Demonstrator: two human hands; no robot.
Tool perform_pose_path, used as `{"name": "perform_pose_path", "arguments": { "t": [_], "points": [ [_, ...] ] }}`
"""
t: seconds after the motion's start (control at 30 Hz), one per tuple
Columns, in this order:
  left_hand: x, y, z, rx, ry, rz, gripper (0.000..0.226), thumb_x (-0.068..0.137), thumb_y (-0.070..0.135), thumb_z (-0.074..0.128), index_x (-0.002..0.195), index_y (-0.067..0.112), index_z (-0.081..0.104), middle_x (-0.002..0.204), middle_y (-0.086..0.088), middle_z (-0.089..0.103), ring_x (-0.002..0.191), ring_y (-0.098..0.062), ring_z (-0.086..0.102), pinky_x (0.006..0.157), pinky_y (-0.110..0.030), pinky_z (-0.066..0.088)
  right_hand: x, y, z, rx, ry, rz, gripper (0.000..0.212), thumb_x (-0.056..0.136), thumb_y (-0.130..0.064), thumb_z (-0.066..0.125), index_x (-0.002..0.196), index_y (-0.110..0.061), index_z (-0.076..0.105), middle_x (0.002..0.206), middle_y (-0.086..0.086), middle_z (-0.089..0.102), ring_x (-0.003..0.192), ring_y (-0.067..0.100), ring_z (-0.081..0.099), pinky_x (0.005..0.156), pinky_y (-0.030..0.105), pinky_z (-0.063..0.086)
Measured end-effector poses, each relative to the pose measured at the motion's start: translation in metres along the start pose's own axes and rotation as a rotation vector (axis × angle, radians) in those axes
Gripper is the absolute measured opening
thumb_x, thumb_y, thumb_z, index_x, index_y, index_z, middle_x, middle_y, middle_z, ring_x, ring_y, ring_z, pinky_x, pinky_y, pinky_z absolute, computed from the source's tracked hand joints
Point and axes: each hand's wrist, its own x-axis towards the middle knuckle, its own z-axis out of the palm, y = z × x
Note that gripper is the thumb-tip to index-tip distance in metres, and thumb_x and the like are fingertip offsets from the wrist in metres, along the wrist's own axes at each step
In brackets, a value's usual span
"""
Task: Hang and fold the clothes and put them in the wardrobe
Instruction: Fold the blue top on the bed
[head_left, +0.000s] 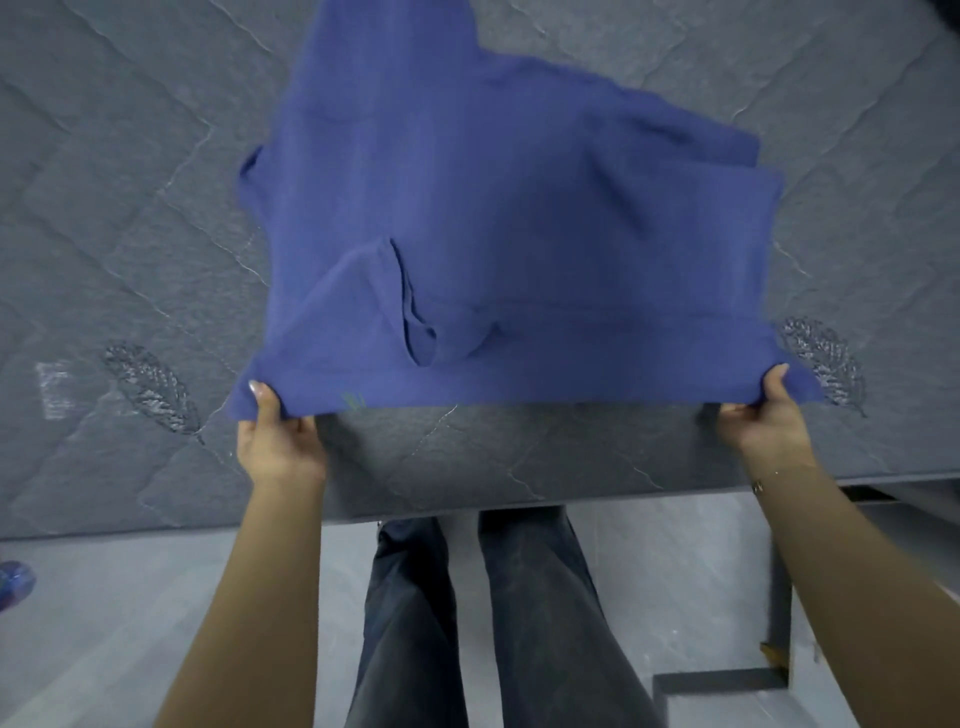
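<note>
While the left hand (275, 436) and right hand (769, 415) pinched the blue cotton hoodie's (498, 218) hem corners, a grey quilted mattress (130, 208) lay beneath, a blue object (13, 579) at eight o'clock.

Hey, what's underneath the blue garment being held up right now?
Under the blue garment lies the grey quilted mattress, showing all round it and below its near hem. The left hand and right hand hold the hem corners. Anything on the mattress beneath the cloth is hidden.
</note>
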Motion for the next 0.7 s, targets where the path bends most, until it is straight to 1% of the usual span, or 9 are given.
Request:
{"name": "perform_pose_path", "arguments": {
  "t": [0.07,0.13,0.2,0.23,0.33,0.5,0.57,0.63,0.7],
  "points": [
    [-0.006,-0.009,-0.023,0.062,-0.022,-0.021,0.024,0.101,0.016,0.048,0.122,0.01,0.057,0.103,0.002,0.073,0.095,-0.011,0.065,0.097,-0.03,0.051,-0.004,0.001,-0.018,-0.075,0.011,-0.007,0.04,0.103,-0.036,0.041,0.137,-0.016,0.05,0.103,-0.01,0.064,0.11,0.006,0.063,0.089,0.015,0.049],
    [-0.012,-0.018,-0.043,0.101,-0.043,-0.059,0.022,0.102,0.016,0.045,0.122,0.014,0.056,0.089,0.012,0.074,0.092,-0.007,0.066,0.091,-0.025,0.052,-0.005,0.005,-0.033,-0.109,0.039,-0.013,0.046,0.103,-0.035,0.041,0.144,-0.017,0.042,0.12,-0.007,0.064,0.122,0.005,0.055,0.086,0.015,0.051],
    [-0.016,-0.026,-0.062,0.126,-0.049,-0.099,0.027,0.103,0.017,0.044,0.129,0.013,0.051,0.104,0.007,0.072,0.097,-0.009,0.064,0.087,-0.023,0.053,-0.004,0.011,-0.045,-0.113,0.078,-0.012,0.046,0.102,-0.034,0.042,0.145,-0.017,0.041,0.141,-0.003,0.055,0.129,0.009,0.051,0.094,0.018,0.047],
    [-0.016,-0.028,-0.07,0.137,-0.049,-0.118,0.031,0.103,0.018,0.043,0.133,0.012,0.048,0.117,0.001,0.067,0.099,-0.01,0.063,0.087,-0.023,0.053,-0.005,0.016,-0.05,-0.099,0.086,-0.012,0.046,0.102,-0.034,0.043,0.144,-0.017,0.043,0.138,-0.002,0.058,0.126,0.009,0.054,0.096,0.019,0.047],
    [-0.007,-0.029,-0.085,0.141,-0.047,-0.152,0.031,0.103,0.018,0.044,0.133,0.014,0.048,0.134,-0.006,0.055,0.096,-0.007,0.063,0.088,-0.022,0.053,-0.011,0.029,-0.058,-0.065,0.046,-0.021,0.035,0.1,-0.037,0.046,0.129,-0.02,0.055,0.089,-0.009,0.076,0.09,0.002,0.069,0.082,0.018,0.055],
    [0.019,-0.019,-0.09,0.191,-0.073,-0.127,0.008,0.1,0.019,0.053,0.103,0.02,0.06,0.11,0.004,0.068,0.09,-0.006,0.067,0.088,-0.026,0.053,-0.02,0.054,-0.055,0.004,0.009,-0.047,0.013,0.097,-0.024,0.058,0.107,-0.018,0.064,0.086,-0.005,0.076,0.083,0.005,0.071,0.084,0.022,0.056],
    [0.027,-0.015,-0.093,0.224,-0.076,-0.104,0.007,0.098,0.017,0.056,0.101,0.019,0.062,0.112,0.001,0.066,0.093,-0.009,0.067,0.085,-0.026,0.054,-0.02,0.065,-0.049,0.0,0.019,-0.055,0.013,0.098,-0.022,0.056,0.109,-0.018,0.062,0.094,-0.004,0.076,0.084,0.005,0.071,0.083,0.02,0.056],
    [0.034,-0.012,-0.099,0.239,-0.058,-0.077,0.007,0.096,0.012,0.059,0.1,0.016,0.063,0.109,-0.003,0.066,0.095,-0.012,0.067,0.086,-0.027,0.056,-0.018,0.071,-0.046,-0.007,0.06,-0.058,0.016,0.1,-0.023,0.052,0.112,-0.017,0.061,0.122,0.0,0.068,0.106,0.009,0.066,0.091,0.019,0.051],
    [0.038,-0.01,-0.106,0.252,-0.027,-0.071,0.008,0.094,0.007,0.061,0.099,0.014,0.062,0.105,-0.005,0.066,0.094,-0.014,0.066,0.088,-0.027,0.056,-0.014,0.07,-0.045,-0.03,0.083,-0.065,0.03,0.102,-0.027,0.047,0.127,-0.013,0.056,0.14,0.002,0.055,0.126,0.013,0.054,0.096,0.02,0.047]
  ]
}}
